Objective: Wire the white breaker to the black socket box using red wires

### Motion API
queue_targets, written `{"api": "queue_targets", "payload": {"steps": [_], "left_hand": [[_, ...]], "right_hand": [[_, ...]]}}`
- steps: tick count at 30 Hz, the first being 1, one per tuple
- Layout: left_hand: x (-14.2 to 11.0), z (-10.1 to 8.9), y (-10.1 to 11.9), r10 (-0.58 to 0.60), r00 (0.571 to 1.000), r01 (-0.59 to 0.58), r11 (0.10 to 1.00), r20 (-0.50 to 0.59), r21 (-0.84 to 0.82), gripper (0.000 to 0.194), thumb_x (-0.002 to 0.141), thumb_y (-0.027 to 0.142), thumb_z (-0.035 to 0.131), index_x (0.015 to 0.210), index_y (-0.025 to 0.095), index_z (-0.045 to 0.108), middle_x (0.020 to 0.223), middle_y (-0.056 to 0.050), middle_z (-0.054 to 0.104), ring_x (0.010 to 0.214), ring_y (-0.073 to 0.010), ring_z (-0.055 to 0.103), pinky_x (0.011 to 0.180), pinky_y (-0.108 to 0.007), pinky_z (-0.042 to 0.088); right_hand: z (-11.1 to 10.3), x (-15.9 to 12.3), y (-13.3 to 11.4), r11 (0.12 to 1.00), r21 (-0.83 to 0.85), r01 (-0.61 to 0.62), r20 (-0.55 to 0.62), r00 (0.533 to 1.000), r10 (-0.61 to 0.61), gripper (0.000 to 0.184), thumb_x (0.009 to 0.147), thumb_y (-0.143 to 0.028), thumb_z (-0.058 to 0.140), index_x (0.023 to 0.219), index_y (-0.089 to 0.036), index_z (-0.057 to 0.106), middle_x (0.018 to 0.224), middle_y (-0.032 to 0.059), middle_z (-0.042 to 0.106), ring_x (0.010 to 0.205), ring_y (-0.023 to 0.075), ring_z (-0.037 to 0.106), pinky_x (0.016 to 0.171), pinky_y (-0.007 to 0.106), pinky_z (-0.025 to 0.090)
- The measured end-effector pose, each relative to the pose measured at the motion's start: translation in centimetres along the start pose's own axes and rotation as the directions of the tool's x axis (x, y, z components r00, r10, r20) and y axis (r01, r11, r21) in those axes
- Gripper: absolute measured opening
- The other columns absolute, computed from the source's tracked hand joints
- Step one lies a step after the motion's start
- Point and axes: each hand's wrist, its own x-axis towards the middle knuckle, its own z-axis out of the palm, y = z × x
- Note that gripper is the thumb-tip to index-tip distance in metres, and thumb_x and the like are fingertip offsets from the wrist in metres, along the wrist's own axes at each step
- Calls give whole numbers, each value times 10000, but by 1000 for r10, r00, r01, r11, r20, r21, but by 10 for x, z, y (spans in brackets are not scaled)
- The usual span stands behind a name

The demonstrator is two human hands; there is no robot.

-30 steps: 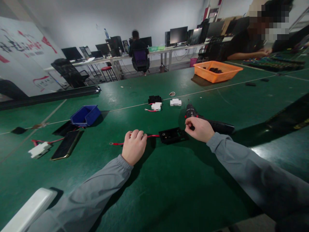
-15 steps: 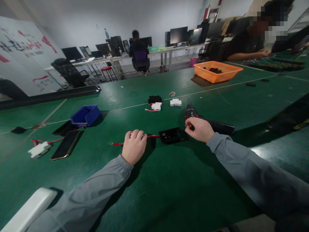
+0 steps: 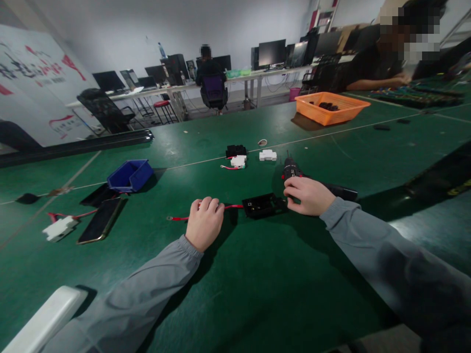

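Fingers curled down, my left hand [image 3: 205, 223] grips the red cable [image 3: 233, 206]; whatever else lies beneath the palm is hidden. One end of the cable, with a ring terminal [image 3: 170, 218], sticks out to the left. The other end runs into an open black plastic housing [image 3: 259, 205] with small metal parts inside, lying on the table. At the housing's right end, my right hand [image 3: 309, 196] is closed in a pinch; what its fingertips hold is too small to make out. Just behind that hand lies a black and red cordless drill [image 3: 292, 168], partly covered by it.
Beyond the housing lie a white module with a red lead [image 3: 238, 162], a black part [image 3: 236, 150] and another white module [image 3: 268, 155]. Left are a blue bin [image 3: 131, 176], a phone [image 3: 100, 221] and a wired white module [image 3: 60, 228]. An orange basket [image 3: 331, 110] stands near a co-worker.
My right hand has shifted slightly to the right, its fingertips a little lower by the housing's end. My left hand, the cable and the housing have stayed in place.
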Motion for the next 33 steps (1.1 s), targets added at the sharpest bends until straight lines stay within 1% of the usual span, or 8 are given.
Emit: {"api": "queue_targets", "payload": {"steps": [2, 4, 10, 17, 24, 29, 33], "left_hand": [[0, -1, 0, -1, 1000, 1, 1000, 5, -2, 203, 930, 174, 487, 1015, 195, 670, 1045, -114, 660, 1061, -288, 547, 888, -462, 382], [1, -1, 0, -4, 1000, 4, 1000, 8, -11, 203, 927, 174, 491, 1015, 195, 673, 1042, -116, 660, 1059, -288, 548, 886, -463, 384], [1, -2, 0, -4, 1000, 4, 1000, 8, -15, 211, 918, 165, 492, 1011, 196, 679, 1033, -121, 658, 1052, -290, 549, 883, -469, 385], [0, -1, 0, 1, 1000, -2, 1000, 14, 18, 202, 937, 177, 480, 1012, 195, 667, 1040, -109, 657, 1053, -283, 550, 888, -459, 385], [0, -2, 0, 1, 1000, -2, 1000, 16, 22, 200, 940, 185, 481, 1022, 192, 663, 1047, -108, 656, 1056, -282, 545, 891, -455, 384], [0, -2, 0, 3, 1000, -3, 1000, 17, 21, 200, 940, 186, 483, 1023, 185, 665, 1040, -109, 656, 1053, -280, 542, 888, -455, 386], [1, -2, 1, 2, 1000, -3, 1000, 24, 27, 192, 941, 190, 487, 1024, 183, 661, 1033, -104, 651, 1052, -277, 542, 894, -454, 387]], "right_hand": [[-3, -1, 1, 999, -32, 28, 34, 999, -27, 84, 779, -191, 585, 810, -166, 658, 1048, 137, 616, 922, 271, 602, 788, 410, 504], [-3, -1, 1, 999, -26, 39, 48, 998, -38, 68, 770, -191, 599, 792, -170, 659, 1075, 139, 614, 946, 278, 597, 803, 422, 505], [1, 1, 0, 999, 15, 48, 39, 998, -49, 59, 759, -187, 632, 798, -177, 675, 1049, 125, 623, 898, 263, 578, 792, 427, 506], [4, 1, 0, 1000, -14, 27, 50, 998, -26, 68, 804, -196, 624, 835, -164, 674, 1038, 129, 616, 892, 256, 562, 791, 422, 505], [5, 2, -1, 1000, -18, 19, 38, 999, -18, 73, 813, -198, 622, 825, -173, 689, 1018, 122, 627, 877, 257, 552, 779, 422, 500], [5, 3, -1, 1000, 0, 11, 27, 1000, -11, 55, 801, -186, 626, 790, -173, 679, 984, 115, 629, 856, 251, 548, 772, 416, 492], [5, 3, -2, 999, 37, -25, 20, 999, 24, 18, 780, -176, 635, 785, -168, 650, 955, 108, 622, 860, 251, 560, 788, 412, 493]]}}
